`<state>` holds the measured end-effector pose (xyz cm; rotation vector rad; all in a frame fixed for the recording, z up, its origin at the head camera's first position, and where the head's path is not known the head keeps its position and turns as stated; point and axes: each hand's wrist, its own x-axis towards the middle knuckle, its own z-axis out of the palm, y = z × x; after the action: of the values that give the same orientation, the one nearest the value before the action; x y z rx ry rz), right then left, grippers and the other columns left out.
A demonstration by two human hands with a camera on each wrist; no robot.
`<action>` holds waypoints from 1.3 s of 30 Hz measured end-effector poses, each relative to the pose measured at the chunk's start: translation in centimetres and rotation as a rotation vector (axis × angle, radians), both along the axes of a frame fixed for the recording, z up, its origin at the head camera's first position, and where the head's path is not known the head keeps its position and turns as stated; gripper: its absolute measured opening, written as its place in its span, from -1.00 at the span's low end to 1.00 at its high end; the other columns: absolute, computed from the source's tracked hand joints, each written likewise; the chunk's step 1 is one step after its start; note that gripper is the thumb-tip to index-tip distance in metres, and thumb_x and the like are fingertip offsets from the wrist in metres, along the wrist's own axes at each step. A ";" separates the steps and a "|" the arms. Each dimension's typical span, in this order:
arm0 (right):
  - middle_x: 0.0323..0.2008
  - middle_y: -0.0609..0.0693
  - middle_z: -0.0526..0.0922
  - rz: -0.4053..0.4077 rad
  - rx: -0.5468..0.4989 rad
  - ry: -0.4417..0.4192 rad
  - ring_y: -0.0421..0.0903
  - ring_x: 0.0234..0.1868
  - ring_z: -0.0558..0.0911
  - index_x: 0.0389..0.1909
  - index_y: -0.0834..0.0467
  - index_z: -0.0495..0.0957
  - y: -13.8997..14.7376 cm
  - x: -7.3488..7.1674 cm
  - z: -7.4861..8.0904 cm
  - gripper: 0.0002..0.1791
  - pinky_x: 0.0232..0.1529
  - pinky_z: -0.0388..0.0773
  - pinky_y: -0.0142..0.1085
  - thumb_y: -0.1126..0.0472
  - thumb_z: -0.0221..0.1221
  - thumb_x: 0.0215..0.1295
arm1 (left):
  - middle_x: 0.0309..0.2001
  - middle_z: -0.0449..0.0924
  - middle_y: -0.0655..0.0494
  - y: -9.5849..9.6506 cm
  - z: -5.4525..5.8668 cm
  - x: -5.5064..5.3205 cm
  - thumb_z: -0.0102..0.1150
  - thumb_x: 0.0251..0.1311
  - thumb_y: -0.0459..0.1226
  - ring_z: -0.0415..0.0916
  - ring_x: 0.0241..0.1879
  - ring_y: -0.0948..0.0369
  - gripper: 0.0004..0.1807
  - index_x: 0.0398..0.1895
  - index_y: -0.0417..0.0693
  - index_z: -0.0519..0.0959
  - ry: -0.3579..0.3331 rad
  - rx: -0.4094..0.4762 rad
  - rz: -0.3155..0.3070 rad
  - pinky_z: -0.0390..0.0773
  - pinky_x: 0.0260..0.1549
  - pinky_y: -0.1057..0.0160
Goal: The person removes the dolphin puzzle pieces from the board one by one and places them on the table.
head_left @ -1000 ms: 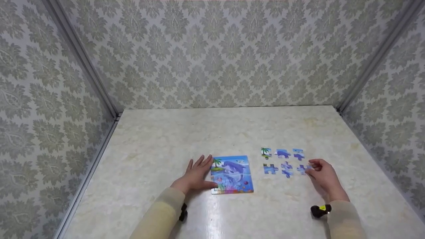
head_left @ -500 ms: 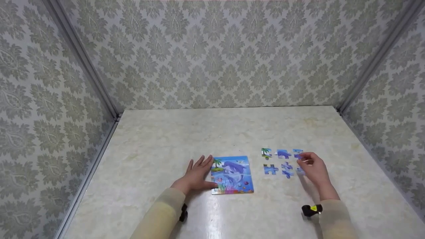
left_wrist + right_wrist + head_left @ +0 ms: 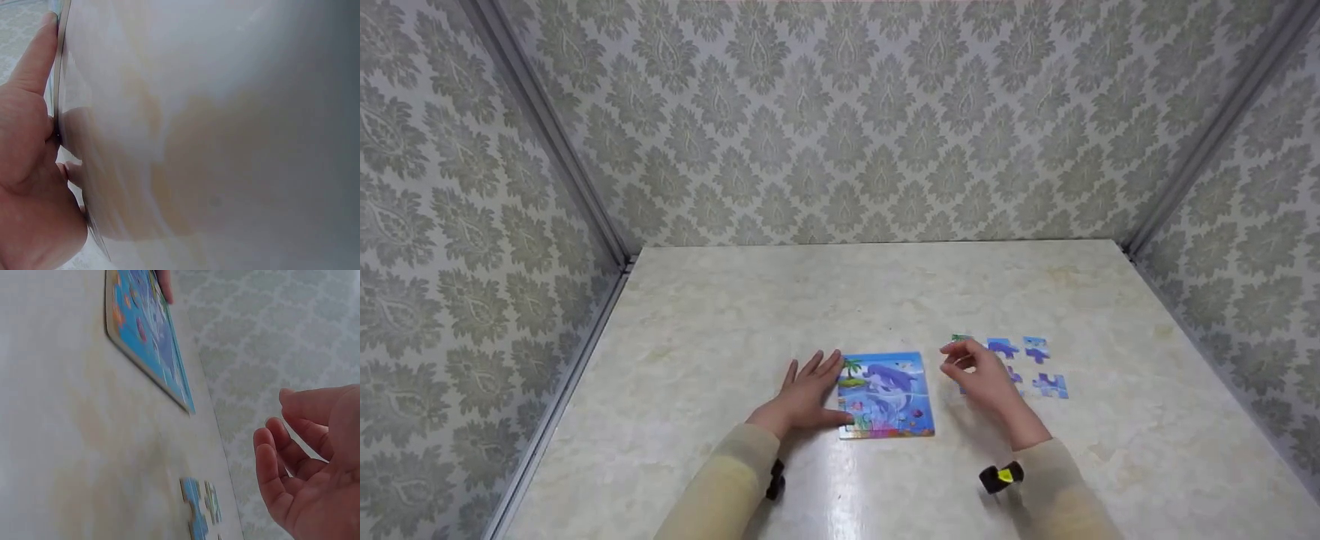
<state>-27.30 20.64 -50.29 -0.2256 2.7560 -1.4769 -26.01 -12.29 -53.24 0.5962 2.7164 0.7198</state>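
A square dolphin jigsaw puzzle board [image 3: 889, 394] lies flat on the table. My left hand [image 3: 802, 405] rests along its left edge, fingers spread and thumb over the lower left corner. My right hand [image 3: 986, 379] hovers just right of the board, above the left part of a group of loose jigsaw pieces. In the right wrist view its fingers [image 3: 270, 478] are loosely bent, the thumb apart from them and nothing between. A palm tree piece [image 3: 960, 338] shows beyond the fingertips. The hand partly hides the lower pieces; one blue piece [image 3: 194, 509] appears under it in the right wrist view.
A purple dolphin piece [image 3: 1003, 346] and a sky piece [image 3: 1036, 349] lie in the far row, with a blue piece [image 3: 1051, 386] nearer at the right. The pale table [image 3: 780, 292] meets a patterned wall [image 3: 840, 150] at the back.
My right hand has moved left, from the rightmost loose pieces past the others toward the puzzle board. The right-hand pieces now show uncovered. My left hand and the board have stayed put.
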 end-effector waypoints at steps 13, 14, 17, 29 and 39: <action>-0.20 0.03 0.69 0.264 0.011 -0.070 -0.14 -0.22 0.58 -0.03 0.24 0.63 -8.1 1.6 -1.4 -0.81 -0.09 0.56 -0.25 0.29 0.26 0.39 | 0.70 -0.15 0.09 0.1 0.0 -0.1 0.36 0.20 0.21 -0.30 0.69 -0.07 0.16 0.68 -0.03 -0.04 0.010 0.004 -0.005 -0.38 0.58 -0.32; -0.21 0.03 0.69 0.277 0.022 -0.067 -0.15 -0.22 0.58 -0.04 0.24 0.64 -8.5 1.6 -1.5 -0.81 -0.08 0.56 -0.25 0.29 0.26 0.39 | 0.70 -0.15 0.09 0.2 0.0 -0.1 0.36 0.20 0.21 -0.31 0.69 -0.07 0.16 0.68 -0.03 -0.04 0.009 0.002 -0.005 -0.39 0.58 -0.32; -0.24 0.04 0.69 0.312 0.031 -0.064 -0.17 -0.25 0.58 -0.05 0.25 0.64 -9.2 1.8 -1.9 -0.82 -0.13 0.57 -0.29 0.31 0.26 0.38 | 0.70 -0.14 0.09 0.2 0.0 -0.2 0.36 0.20 0.21 -0.29 0.69 -0.07 0.15 0.68 -0.03 -0.03 0.015 -0.004 -0.005 -0.37 0.58 -0.32; -0.36 -0.03 0.59 0.286 0.058 -0.182 -0.18 -0.38 0.51 -0.06 0.24 0.59 -10.8 2.0 -2.6 -0.65 -0.34 0.49 -0.39 0.29 0.46 0.17 | 0.70 -0.13 0.07 0.1 0.0 0.0 0.36 0.22 0.18 -0.28 0.69 -0.08 0.14 0.68 -0.06 -0.02 0.018 -0.008 -0.005 -0.37 0.57 -0.34; -0.46 -0.06 0.47 0.317 0.221 -0.144 -0.16 -0.45 0.42 -0.10 0.22 0.56 -12.2 2.0 -2.3 -0.55 -0.42 0.37 -0.33 0.26 0.54 0.03 | 0.70 -0.14 0.04 0.0 0.0 -0.1 0.37 0.23 0.15 -0.29 0.69 -0.11 0.13 0.68 -0.07 -0.02 0.011 0.011 -0.015 -0.37 0.56 -0.36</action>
<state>-25.29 8.47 -52.57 -0.5023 2.5902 -1.0627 -26.06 -12.33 -53.23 0.6244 2.7162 0.7306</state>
